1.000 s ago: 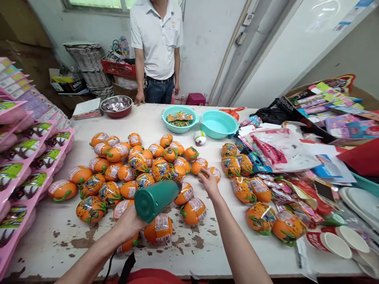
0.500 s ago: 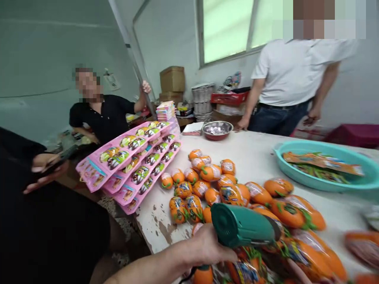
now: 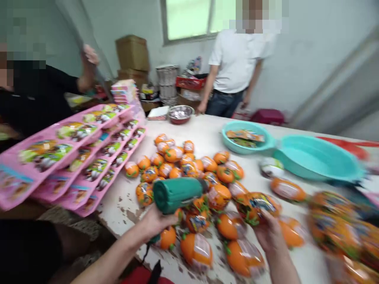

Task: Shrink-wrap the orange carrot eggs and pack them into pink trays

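Observation:
My left hand (image 3: 158,219) is closed round the handle of a green heat gun (image 3: 179,193), its barrel pointing right over the orange pieces. A dark cord hangs below the handle. My right hand (image 3: 271,232) grips the near side of an orange carrot-shaped toy pack (image 3: 262,203), which has a printed label and green leaf tips. Around both hands lie several similar orange packs (image 3: 197,250), rounded and wrapped in shiny clear film. Beyond my right hand, another orange pack (image 3: 287,190) rests on the table.
Pink blister trays (image 3: 44,157) are stacked at the left. Two turquoise basins (image 3: 319,157) stand at the back right, one holding flat printed packs. A metal bowl (image 3: 180,114) sits at the far edge. A person in white (image 3: 237,67) stands behind the table; another in black is at the left.
The view has swung right, so the trays and people sit further left. The second basin and more orange packs have come into sight. My right hand now shows, on an orange pack.

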Motion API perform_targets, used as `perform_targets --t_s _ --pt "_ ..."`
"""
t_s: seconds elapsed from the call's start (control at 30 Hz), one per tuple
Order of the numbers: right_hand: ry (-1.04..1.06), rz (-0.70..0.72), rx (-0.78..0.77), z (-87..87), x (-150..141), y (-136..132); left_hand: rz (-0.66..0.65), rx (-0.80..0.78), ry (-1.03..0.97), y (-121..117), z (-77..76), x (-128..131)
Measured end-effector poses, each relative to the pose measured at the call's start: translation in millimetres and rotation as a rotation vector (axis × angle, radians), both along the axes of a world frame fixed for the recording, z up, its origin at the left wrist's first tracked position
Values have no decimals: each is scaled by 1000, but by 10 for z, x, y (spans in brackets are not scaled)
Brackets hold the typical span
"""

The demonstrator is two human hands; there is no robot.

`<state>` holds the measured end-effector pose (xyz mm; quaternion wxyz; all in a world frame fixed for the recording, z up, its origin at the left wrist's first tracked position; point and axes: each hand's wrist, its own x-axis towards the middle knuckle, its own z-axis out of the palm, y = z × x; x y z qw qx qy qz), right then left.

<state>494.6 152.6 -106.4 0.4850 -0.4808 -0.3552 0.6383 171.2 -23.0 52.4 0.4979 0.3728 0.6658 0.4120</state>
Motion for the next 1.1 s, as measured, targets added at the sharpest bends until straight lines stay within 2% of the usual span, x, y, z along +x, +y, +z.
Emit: perform_targets --t_s 0.07,0.13,0.27,0.4,0.53,0.6,0.67,0.77,0.87,0.97,1.1 --pt "68 -132 -156 130 46 -110 -16 -100 -34 -38 -87 -54" --pt "130 -164 -241 198 45 -202 -77 -151 -45 -50 -148 -77" --pt "151 -146 -221 212 11 -299 -172 -104 -33 8 -131 -1" --pt "138 -133 -219 199 14 -236 -109 -117 -53 130 -91 41" --pt "86 -62 -178 240 -34 -72 -47 -138 -55 195 -123 -91" --pt "-42 -45 -82 245 -109 21 -41 -136 -57 205 -151 -165" --pt "-288 -72 92 208 -215 98 -34 -144 -68 215 -178 -202" --pt "-704 -142 451 61 -380 156 -6 -160 -49 263 -210 -174" --pt "-917 -170 701 -126 -464 163 -59 -116 -32 385 -212 -86" --pt "-1006 -120 758 -208 -463 141 -156 -113 -19 588 -169 9" --pt "-949 -9 719 -133 -494 92 -185 -47 79 891 -130 63"
